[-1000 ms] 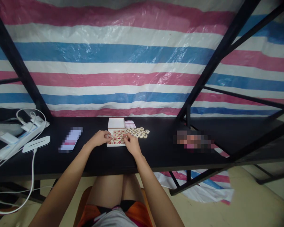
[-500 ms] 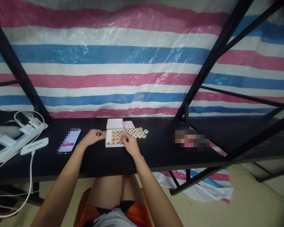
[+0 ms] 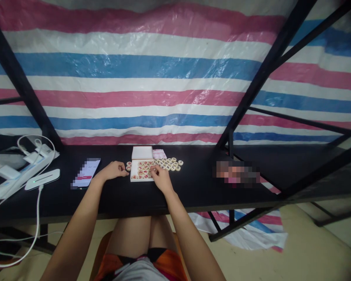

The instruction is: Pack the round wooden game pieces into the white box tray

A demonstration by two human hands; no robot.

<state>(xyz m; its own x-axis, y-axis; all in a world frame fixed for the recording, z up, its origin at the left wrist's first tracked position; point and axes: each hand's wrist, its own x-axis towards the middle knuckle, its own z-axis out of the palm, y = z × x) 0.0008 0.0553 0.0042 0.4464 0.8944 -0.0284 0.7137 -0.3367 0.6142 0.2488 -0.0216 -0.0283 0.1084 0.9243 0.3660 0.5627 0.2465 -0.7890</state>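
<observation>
A white open box [image 3: 132, 169] on the black table holds rows of round Chinese chess pieces [image 3: 145, 168] with red characters. My left hand [image 3: 114, 171] rests left of the box, thumb and fingertips slightly apart with nothing between them. Just beyond its fingertips, two loose red-marked chess pieces [image 3: 128, 166] lie beside the box wall. At the box's right side is my right hand [image 3: 161, 177], its thumb and finger pinched on a chess piece at the edge of the rows. Dark-marked chess pieces [image 3: 172, 166] spread on the table to the right, some partly hidden by that hand.
Behind the box lies its lid [image 3: 142, 152], beside a pink-and-white paper [image 3: 159, 153]. A phone [image 3: 86, 173] sits left, near a white router-like device [image 3: 43, 180] and a power strip [image 3: 26, 168] with cables. Black metal posts [image 3: 236, 105] and a striped plastic sheet [image 3: 140, 97] stand behind.
My left hand has let go of a red-marked piece and drawn slightly back, leaving two pieces beside the box. The right hand stays at the box's right side.
</observation>
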